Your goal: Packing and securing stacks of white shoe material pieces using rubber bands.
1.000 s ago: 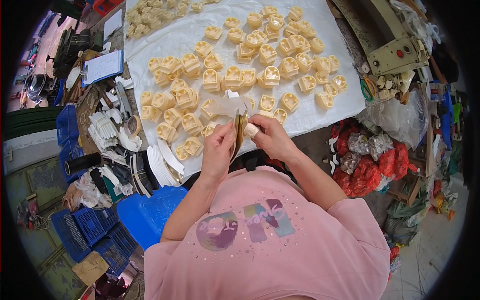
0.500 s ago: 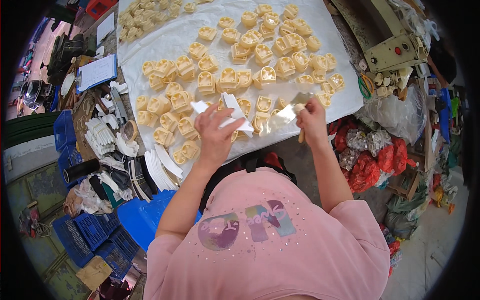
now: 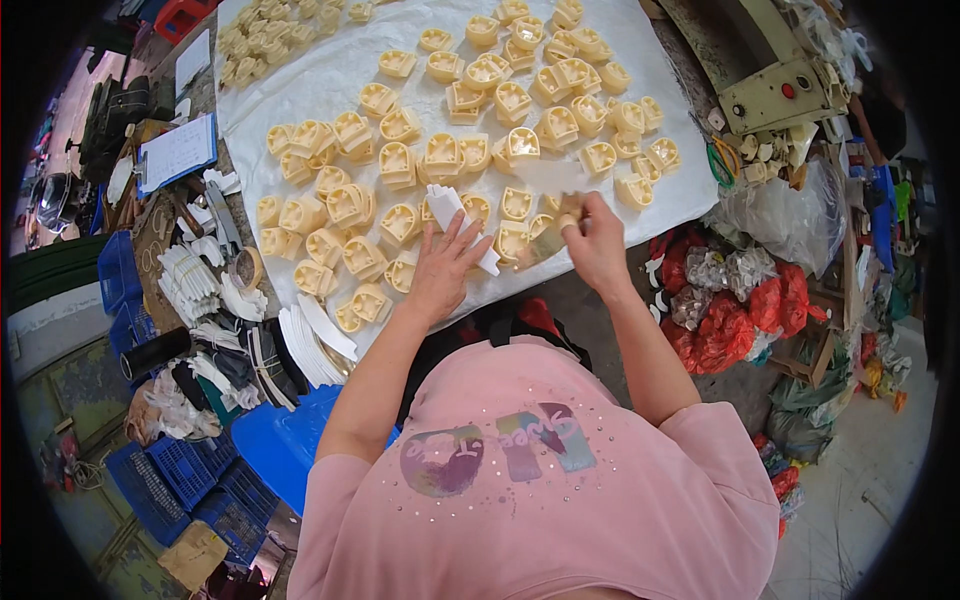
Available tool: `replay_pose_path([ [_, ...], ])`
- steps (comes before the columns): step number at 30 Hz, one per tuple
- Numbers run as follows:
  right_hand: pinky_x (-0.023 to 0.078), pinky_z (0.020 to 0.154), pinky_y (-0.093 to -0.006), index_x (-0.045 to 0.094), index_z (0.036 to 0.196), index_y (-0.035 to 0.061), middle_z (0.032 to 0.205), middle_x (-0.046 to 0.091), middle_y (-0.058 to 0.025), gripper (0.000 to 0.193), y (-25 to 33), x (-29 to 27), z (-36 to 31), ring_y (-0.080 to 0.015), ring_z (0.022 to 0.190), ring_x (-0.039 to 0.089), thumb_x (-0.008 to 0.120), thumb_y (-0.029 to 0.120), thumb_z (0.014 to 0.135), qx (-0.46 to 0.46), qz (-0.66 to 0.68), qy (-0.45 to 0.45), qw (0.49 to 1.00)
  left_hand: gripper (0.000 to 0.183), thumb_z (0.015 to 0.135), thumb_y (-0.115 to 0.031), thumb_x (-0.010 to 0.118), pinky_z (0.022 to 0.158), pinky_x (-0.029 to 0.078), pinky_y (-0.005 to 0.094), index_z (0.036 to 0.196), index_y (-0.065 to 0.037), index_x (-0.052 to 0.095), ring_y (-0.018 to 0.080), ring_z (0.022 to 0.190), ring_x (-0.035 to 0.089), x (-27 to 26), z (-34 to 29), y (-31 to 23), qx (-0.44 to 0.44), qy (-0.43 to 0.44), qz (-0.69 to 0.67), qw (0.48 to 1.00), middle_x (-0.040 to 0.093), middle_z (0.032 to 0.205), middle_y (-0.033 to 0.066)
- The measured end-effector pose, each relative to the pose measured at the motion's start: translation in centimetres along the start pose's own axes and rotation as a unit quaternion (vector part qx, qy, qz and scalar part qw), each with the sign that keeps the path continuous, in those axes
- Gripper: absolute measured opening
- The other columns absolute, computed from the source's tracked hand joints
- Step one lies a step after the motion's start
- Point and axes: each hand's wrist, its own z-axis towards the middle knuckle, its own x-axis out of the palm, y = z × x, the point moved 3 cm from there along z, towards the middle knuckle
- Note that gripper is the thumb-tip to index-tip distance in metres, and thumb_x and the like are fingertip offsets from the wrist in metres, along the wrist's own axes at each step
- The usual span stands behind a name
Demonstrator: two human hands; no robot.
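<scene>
My left hand [image 3: 447,272] lies with fingers stretched and spread over a folded white strip [image 3: 446,207] at the table's near edge. The strip sticks out beyond the fingertips and to the right of the hand. To its right, my right hand [image 3: 597,247] is closed round the pale wooden handle of a scraper [image 3: 540,246]. Its broad, shiny metal blade points left toward the strip, low over the table; motion blurs part of it. Many cream, cup-shaped plastic parts [image 3: 397,165] stand around both hands, some touching each other.
A white sheet [image 3: 300,92] covers the table, with smaller cream parts [image 3: 262,45] at the far left. Left are a clipboard [image 3: 178,152], stacked white strips [image 3: 190,282] and a tape roll [image 3: 246,268]. A machine with buttons [image 3: 783,95] and red bags [image 3: 725,335] are at right.
My left hand has come down from holding the white strip up to lying flat on it. My right hand has shifted slightly left with the scraper. The whole view has shifted a little.
</scene>
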Motion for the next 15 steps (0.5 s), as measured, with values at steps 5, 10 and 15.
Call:
replay_pose_path([
  [5,0.044,0.061,-0.0369,0.049,0.082,-0.002,0.075,0.054,-0.0189,0.016,2.0,3.3,1.1,-0.0331,0.068,0.054,0.054,0.003,0.068,-0.079,-0.087,0.081,0.99,0.043,0.072,0.001,0.051,0.097,0.03,0.0433,0.114,-0.009,0.055,0.0286,0.115,0.041,-2.6,-0.7,-0.9,-0.088,-0.103,-0.107,0.985,0.048,0.117,0.0127],
  [10,0.043,0.06,-0.0327,0.049,0.084,-0.0021,0.07,0.053,-0.0114,0.016,2.6,4.3,1.2,-0.0207,0.062,0.052,0.054,0.003,0.069,-0.038,-0.026,0.092,0.995,0.036,0.073,-0.004,0.056,0.086,0.037,0.0412,0.109,-0.005,0.057,0.0292,0.094,0.049,-2.9,-1.8,-1.1,-0.181,-0.188,-0.242,0.934,0.052,0.1,0.0138],
  [15,0.04,0.052,-0.0262,0.049,0.089,0.0,0.076,0.053,-0.0062,0.016,0.6,4.6,0.8,-0.0105,0.061,0.049,0.052,0.003,0.073,0.086,0.155,0.108,0.978,0.032,0.081,-0.008,0.056,0.064,0.047,0.0291,0.113,-0.004,0.055,0.0183,0.083,0.057,-0.5,-2.9,-0.2,-0.311,-0.192,-0.456,0.812,0.056,0.098,0.0114],
])
